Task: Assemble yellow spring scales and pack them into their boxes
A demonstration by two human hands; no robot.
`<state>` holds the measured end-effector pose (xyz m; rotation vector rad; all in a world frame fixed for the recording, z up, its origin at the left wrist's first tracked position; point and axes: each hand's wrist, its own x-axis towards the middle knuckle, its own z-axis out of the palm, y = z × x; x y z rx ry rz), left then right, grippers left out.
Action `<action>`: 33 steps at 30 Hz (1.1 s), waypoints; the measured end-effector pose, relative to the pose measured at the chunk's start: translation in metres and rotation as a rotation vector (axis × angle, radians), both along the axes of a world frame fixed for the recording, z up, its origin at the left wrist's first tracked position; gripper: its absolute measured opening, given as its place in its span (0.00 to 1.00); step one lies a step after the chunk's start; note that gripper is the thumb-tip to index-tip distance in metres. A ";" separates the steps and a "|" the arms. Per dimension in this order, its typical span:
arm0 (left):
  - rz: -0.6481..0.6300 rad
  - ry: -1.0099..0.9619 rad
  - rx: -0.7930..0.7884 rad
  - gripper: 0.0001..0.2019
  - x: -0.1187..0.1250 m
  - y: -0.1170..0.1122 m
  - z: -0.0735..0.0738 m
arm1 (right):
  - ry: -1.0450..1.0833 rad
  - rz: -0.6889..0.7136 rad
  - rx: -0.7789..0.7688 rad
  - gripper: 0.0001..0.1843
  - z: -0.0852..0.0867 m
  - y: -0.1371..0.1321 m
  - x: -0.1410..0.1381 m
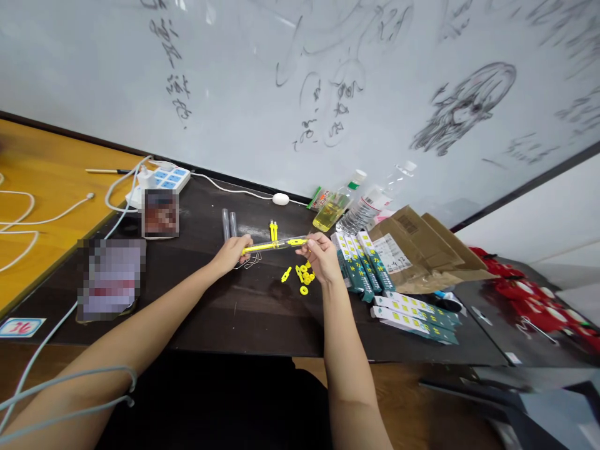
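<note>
Two ends of yellow rod point(274, 245) pinched, left hand point(233, 253), right hand point(321, 255) (rings point(304, 275) below)

Left hand point(233, 253) and right hand point(321, 255) pinch opposite ends of a yellow tube point(274, 245); small yellow parts point(304, 277) lie just below the right hand.

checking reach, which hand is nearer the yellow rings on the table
Right. The right hand, holding the tube at one end, is beside the yellow rings; the left hand holds the other end, farther left.
</note>
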<state>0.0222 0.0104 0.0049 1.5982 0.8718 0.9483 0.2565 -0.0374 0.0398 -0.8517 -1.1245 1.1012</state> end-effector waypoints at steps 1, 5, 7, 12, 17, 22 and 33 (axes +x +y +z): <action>-0.022 0.034 0.006 0.23 0.000 -0.001 0.002 | 0.002 -0.014 -0.009 0.14 0.000 0.000 0.001; -0.172 0.096 0.005 0.26 -0.003 -0.001 0.006 | -0.013 -0.039 -0.048 0.14 0.000 0.003 0.005; -0.241 0.180 0.000 0.27 -0.005 -0.001 0.005 | -0.058 -0.006 -0.083 0.14 -0.003 0.004 0.007; -0.280 0.270 0.076 0.19 -0.002 -0.008 0.001 | -0.216 0.145 -0.187 0.16 -0.015 0.008 0.000; -0.324 0.115 -0.005 0.21 0.011 -0.025 -0.002 | -0.304 0.342 -0.210 0.15 -0.030 0.009 -0.014; -0.278 0.152 0.002 0.19 0.016 -0.028 -0.001 | -0.326 0.379 -0.222 0.15 -0.033 0.008 -0.021; -0.237 0.285 -0.078 0.09 0.014 -0.025 0.002 | -0.327 0.365 -0.230 0.18 -0.035 0.008 -0.034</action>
